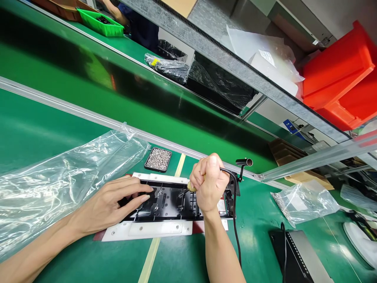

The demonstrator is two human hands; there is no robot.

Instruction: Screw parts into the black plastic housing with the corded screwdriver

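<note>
A long black plastic housing (169,202) lies between two white fixture blocks (165,228) on the green bench. My left hand (113,200) rests over its left end, fingers stretched out and apart, holding nothing. My right hand (209,182) is wrapped in a fist around a corded soldering iron (192,188), its tip pointing down and left into the housing. The exact contact point of the tip is too small to tell. From the fist a black cord (235,212) runs down toward me. Behind the housing sits a small black tray (158,159) full of tiny metal parts.
A clear plastic bag (67,173) covers the bench at left. A metal tube holder (244,162) stands behind my right hand. At right are a bag of small parts (306,200) and a grey-black box (300,255). A metal shelf with a red bin (338,74) hangs above.
</note>
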